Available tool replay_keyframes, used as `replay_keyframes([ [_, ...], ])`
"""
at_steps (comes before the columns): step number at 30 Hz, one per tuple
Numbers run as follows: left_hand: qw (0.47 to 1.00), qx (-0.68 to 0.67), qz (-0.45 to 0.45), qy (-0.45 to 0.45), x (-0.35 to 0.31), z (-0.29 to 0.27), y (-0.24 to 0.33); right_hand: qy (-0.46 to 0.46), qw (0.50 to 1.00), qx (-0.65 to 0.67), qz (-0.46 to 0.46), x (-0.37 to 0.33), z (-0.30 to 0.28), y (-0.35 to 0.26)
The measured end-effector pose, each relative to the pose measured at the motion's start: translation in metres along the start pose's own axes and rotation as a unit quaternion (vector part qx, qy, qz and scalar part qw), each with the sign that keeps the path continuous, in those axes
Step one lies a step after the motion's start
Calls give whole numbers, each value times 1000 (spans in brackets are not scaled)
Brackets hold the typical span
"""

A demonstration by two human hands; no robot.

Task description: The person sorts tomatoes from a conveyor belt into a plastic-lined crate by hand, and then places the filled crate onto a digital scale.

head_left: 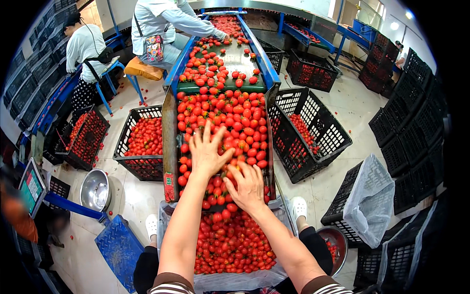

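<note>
The red tomatoes (245,117) fill the lower chute (169,142), beneath both hands. Left grip (207,156): palm down, fingers spread, enclosing nothing visible. Right grip (248,186): fingers parted and loosely curved over the fruit—no tomato is seen clasped, though the underside is hidden.

Possible faults:
1. Bruised or split skins, caused by pressing fingertips into the packed layer.
2. Spillage past the chute walls, caused by a wide or hurried sideways sweep.
3. Overflow at the lower heap (235,245), caused by releasing too much fruit at once into the plastic liner (215,282).
4. A slip underfoot, caused by loose tomatoes on the pale floor (134,196).

Surface: above the chute, a dark green belt (236,62) carries scattered fruit between blue rails.

Room: a black crate (142,169) stands left of the chute, another crate (290,149) right. A co-worker (164,24) sits by the belt. A blue platform scale (117,247) and a metal bowl (95,190) occupy the floor at left; crate stacks (409,122) line the right side.
</note>
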State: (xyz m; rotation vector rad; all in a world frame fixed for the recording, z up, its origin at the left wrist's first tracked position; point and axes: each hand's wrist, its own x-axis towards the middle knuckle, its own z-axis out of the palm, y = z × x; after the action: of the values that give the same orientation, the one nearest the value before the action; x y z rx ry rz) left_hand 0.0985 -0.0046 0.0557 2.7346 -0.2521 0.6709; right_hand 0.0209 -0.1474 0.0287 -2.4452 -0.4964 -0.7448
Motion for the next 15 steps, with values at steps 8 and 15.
replay_keyframes([
  [8, 998, -63, 13, -12, -61, -13, 4, 8, 998, -42, 54, -4, -2, 8],
  [15, 984, -56, -96, 141, 9, 11, -33, 44, 997, 5, 67, 1, -10, -7],
])
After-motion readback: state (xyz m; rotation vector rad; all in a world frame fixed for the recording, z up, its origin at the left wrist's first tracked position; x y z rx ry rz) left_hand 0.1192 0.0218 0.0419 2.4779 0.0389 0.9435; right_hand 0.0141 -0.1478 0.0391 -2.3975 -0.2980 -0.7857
